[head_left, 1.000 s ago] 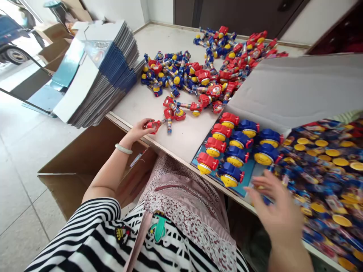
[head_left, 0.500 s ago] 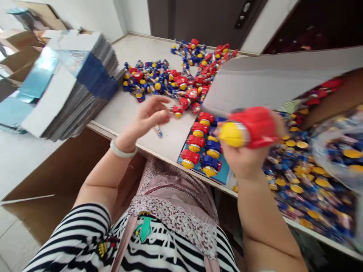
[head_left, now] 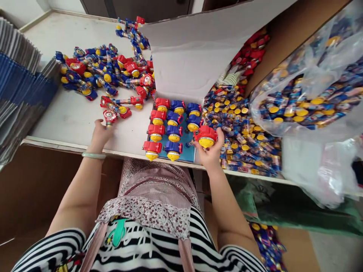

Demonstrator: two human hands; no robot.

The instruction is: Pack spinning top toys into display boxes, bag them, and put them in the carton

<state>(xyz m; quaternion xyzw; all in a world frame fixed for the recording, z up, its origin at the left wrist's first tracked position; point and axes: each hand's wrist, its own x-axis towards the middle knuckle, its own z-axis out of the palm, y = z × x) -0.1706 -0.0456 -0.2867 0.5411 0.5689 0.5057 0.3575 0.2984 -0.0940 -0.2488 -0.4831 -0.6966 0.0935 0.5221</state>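
My right hand (head_left: 211, 153) is closed on a red toy with a yellow tip (head_left: 206, 136), held over the right column of an open display box (head_left: 185, 153). Inside the box stand rows of toys: a red column (head_left: 156, 132) at left, a blue column (head_left: 174, 133) in the middle and two blue ones (head_left: 194, 122) at the back right. My left hand (head_left: 101, 134) touches the lower end of a red toy (head_left: 110, 116) lying on the table, its fingers around that end and partly blurred.
The raised box lid (head_left: 190, 53) stands behind. A toy pile (head_left: 96, 71) lies at back left, beside stacked folded cardboard (head_left: 24, 83). To the right are many small tubes (head_left: 244, 139) and a clear bag of tubes (head_left: 309, 102).
The view has turned to the right. My right hand has lowered the red toy to the box's right column. My left hand, open before, has reached a red toy on the table.
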